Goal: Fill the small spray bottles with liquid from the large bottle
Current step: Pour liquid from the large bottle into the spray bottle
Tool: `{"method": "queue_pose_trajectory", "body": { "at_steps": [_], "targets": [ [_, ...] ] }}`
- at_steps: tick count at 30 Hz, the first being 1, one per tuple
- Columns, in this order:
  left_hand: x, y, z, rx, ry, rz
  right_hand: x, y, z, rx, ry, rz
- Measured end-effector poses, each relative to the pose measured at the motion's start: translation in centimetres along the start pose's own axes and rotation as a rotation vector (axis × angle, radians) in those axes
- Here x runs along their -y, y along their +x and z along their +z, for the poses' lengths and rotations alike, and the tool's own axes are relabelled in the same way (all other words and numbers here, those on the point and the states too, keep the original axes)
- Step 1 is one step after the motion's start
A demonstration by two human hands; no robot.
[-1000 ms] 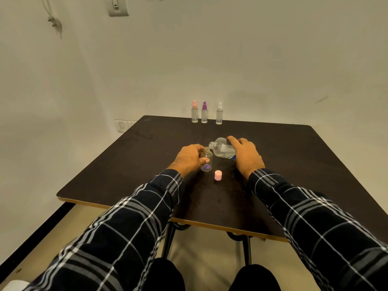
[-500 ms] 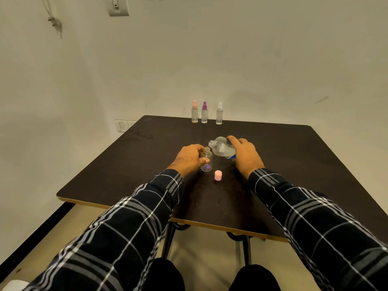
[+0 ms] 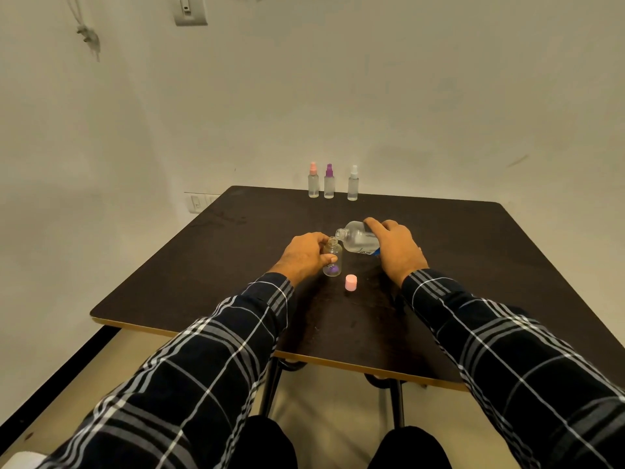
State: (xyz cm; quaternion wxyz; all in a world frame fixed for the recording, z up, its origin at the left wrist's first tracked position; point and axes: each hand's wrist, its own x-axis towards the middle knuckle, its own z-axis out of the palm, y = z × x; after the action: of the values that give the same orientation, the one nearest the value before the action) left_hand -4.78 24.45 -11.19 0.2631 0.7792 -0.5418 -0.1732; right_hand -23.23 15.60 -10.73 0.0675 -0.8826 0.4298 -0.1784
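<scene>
Pour underway: big bottle tipped over open small bottle, little changed in the last sec.

Vs 1 s ago and 0.5 s ago, the right hand (image 3: pixel 397 250) has barely moved; it grasps the big bottle (image 3: pixel 358 240), lying nearly on its side w/ open mouth just above and beside the small bottle's (image 3: pixel 332 257) open neck. Left hand (image 3: pixel 304 255) is wrapped round the small bottle, which stands upright on the table (image 3: pixel 203 265), mid-table. No stream visible; fill level can't be told, so likely pour is just starting or v. slow. Pink cap (image 3: pixel 351 283) sits apart, just in front. Three capped sprayers (image 3: pixel 329 184) stand at far edge, prob. done or waiting. Labels: a blue patch on the big bottle near the palm, text unreadable; purple mark low on small bottle, no legible writing.
</scene>
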Motion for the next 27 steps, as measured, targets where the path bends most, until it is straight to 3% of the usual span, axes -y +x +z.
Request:
{"method": "queue_pose_trajectory", "body": {
  "at_steps": [27],
  "targets": [
    [-0.8, -0.9, -0.4, 0.015, 0.000, -0.015, 0.8, 0.6, -1.8, 0.002, -0.254, -0.043]
  ]
}}
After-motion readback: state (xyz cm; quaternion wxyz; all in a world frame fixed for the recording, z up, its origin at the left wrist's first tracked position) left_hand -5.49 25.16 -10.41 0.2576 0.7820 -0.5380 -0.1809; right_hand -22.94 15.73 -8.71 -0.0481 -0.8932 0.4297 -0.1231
